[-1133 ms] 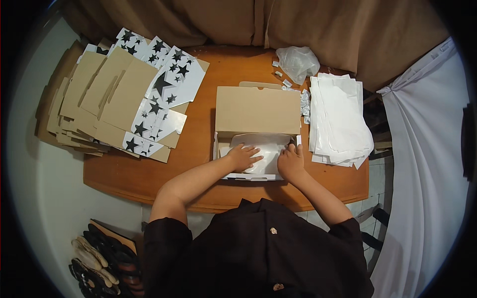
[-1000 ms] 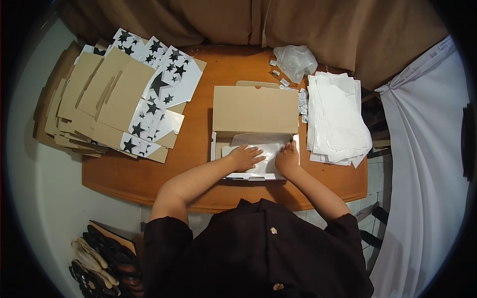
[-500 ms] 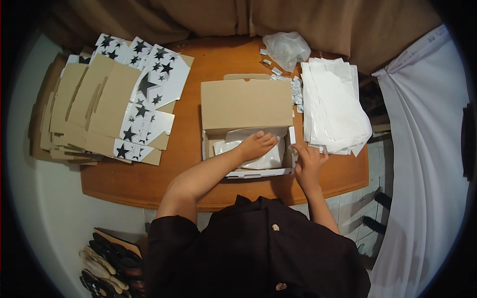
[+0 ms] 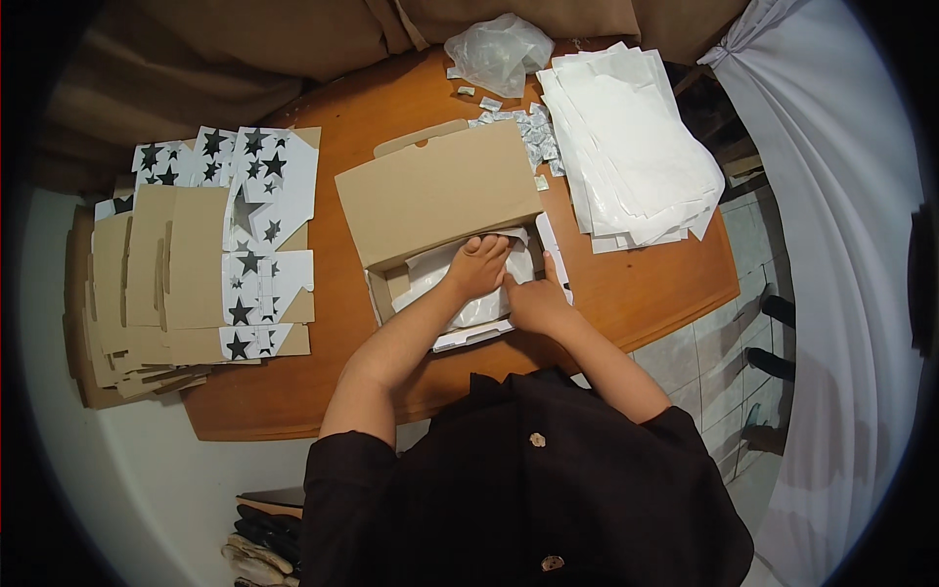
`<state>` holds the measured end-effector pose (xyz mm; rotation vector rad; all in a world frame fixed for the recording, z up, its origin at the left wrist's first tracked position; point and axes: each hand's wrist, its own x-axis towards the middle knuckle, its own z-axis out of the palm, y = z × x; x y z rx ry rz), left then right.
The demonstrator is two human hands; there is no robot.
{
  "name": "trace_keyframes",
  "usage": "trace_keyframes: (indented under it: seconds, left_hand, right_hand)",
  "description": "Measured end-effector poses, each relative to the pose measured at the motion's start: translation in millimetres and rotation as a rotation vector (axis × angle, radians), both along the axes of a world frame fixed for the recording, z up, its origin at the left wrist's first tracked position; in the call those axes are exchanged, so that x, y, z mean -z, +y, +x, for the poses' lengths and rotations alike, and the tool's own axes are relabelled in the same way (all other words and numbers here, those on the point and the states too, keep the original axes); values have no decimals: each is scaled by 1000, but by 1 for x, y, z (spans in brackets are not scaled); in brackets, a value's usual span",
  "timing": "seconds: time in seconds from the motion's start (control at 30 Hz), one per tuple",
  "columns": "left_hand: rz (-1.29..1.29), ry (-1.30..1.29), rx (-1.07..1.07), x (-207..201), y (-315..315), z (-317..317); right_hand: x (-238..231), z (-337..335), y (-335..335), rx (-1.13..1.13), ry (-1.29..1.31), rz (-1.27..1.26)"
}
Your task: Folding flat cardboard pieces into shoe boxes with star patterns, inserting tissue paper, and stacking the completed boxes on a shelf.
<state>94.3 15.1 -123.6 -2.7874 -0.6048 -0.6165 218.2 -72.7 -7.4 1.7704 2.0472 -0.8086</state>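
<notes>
A brown cardboard box [image 4: 440,201] stands with its lid tipped back. White paper [image 4: 421,284] lines the inside, covering whatever lies under it. My left hand [image 4: 477,264] rests on this paper near the box's middle, its fingers laid down against it and holding nothing that I can see. Beside it, my right hand [image 4: 538,301] reaches over the near right corner of the box. One of its fingers stretches along the white right wall [image 4: 558,259], while the thumb points inward toward my left hand over the paper.
Flat cardboard boxes with black stars [image 4: 201,264] are stacked at the left. White paper sheets [image 4: 631,147] lie at the far right of the wooden table [image 4: 675,279]. Small silvery packets [image 4: 533,132] and a clear plastic bag [image 4: 499,54] are behind the box. Shoes [image 4: 264,548] sit low at the left.
The view has turned and shifted. My right hand has moved from outside the box's right wall to over its near right corner, close to my left hand, which stays on the paper.
</notes>
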Motion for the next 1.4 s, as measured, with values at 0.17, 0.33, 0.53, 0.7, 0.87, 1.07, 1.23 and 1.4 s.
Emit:
trace_keyframes:
  seconds: [0.17, 0.33, 0.53, 0.7, 0.87, 1.07, 1.23, 1.4]
  left_hand:
    - [194, 104, -50, 10, -1, -7]
    - [408, 170, -112, -1, 5, -7]
    - [409, 247, -242, -2, -1, -4]
    - [381, 251, -69, -38, -3, -17]
    - [336, -56, -148, -105, -9, -47]
    - [44, -130, -387, -116, 1, -74]
    - [-42, -63, -254, -115, -3, -84]
    - [-174, -159, -149, -131, -12, -101]
  right_hand:
    - [41, 1, -7, -22, -133, 234]
    - [26, -2, 3, -73, -211, -13]
    - [21, -3, 1, -115, -263, -2]
    - [19, -6, 7, -6, -150, 48]
    - [28, -5, 11, 24, -84, 292]
    - [41, -14, 13, -50, -146, 351]
    - [46, -12, 11, -30, -130, 370]
    - [-24, 4, 6, -35, 92, 297]
